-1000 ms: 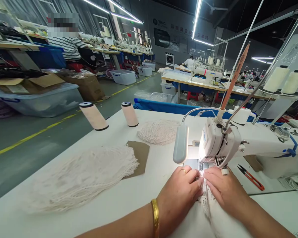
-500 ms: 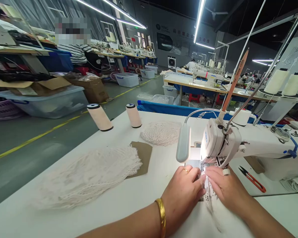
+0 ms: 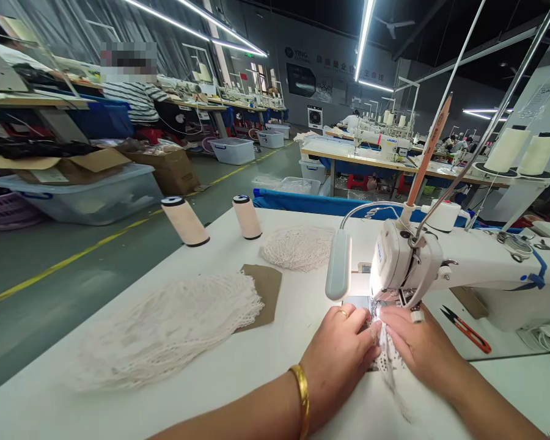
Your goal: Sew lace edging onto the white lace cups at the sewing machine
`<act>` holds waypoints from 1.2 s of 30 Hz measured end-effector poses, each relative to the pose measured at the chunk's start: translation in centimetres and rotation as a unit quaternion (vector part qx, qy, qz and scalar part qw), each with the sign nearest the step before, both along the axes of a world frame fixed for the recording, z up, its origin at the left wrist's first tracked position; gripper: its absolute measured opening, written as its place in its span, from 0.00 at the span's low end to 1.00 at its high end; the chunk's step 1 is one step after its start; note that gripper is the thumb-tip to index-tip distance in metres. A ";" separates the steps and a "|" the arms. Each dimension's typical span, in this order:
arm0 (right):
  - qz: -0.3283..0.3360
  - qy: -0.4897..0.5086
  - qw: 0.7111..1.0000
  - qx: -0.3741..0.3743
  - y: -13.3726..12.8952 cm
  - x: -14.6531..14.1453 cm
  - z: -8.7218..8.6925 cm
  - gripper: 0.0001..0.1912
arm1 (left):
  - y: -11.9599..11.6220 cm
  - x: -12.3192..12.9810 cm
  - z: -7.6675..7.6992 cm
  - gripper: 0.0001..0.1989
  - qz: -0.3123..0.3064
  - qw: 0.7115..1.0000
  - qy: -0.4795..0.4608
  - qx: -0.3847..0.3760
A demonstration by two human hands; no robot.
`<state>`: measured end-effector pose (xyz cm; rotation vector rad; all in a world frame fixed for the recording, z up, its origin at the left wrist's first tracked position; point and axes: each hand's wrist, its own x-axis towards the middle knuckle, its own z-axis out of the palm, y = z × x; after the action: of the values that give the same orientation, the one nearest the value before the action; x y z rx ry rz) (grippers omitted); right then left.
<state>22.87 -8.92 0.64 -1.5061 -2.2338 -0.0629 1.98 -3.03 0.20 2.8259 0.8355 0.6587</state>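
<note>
A strip of white lace (image 3: pixel 387 360) lies under the needle area of a white sewing machine (image 3: pixel 389 260), its loose end trailing toward me. My left hand (image 3: pixel 343 351), with a gold ring and bangle, pinches the lace from the left, close to the presser foot. From the other side my right hand (image 3: pixel 419 342) presses fingers and thumb on the same lace. The fingertips of both hands nearly meet at the needle, which is mostly hidden behind them. A grey lamp (image 3: pixel 338 266) hangs just left of the machine head.
Left on the table lie a large lace pile (image 3: pixel 165 330) over brown card (image 3: pixel 268 296) and a smaller lace bundle (image 3: pixel 297 247). Two thread cones (image 3: pixel 186 221) stand behind. Orange-handled thread snips (image 3: pixel 467 330) rest right of my right hand. A co-worker (image 3: pixel 131 101) sits far left.
The view has shifted very slightly. Both hands keep their hold on the lace at the needle, and the lace's trailing end has moved a little.
</note>
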 end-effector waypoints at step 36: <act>0.087 0.042 0.991 -0.088 -1.7 -0.1 0.5 0.09 | 1.5 -1.5 0.1 0.11 -0.145 0.985 -0.088 0.016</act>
<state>22.80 -10.65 1.10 -1.3650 -2.3434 0.2519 0.52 -1.55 0.30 2.7836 0.3777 0.8643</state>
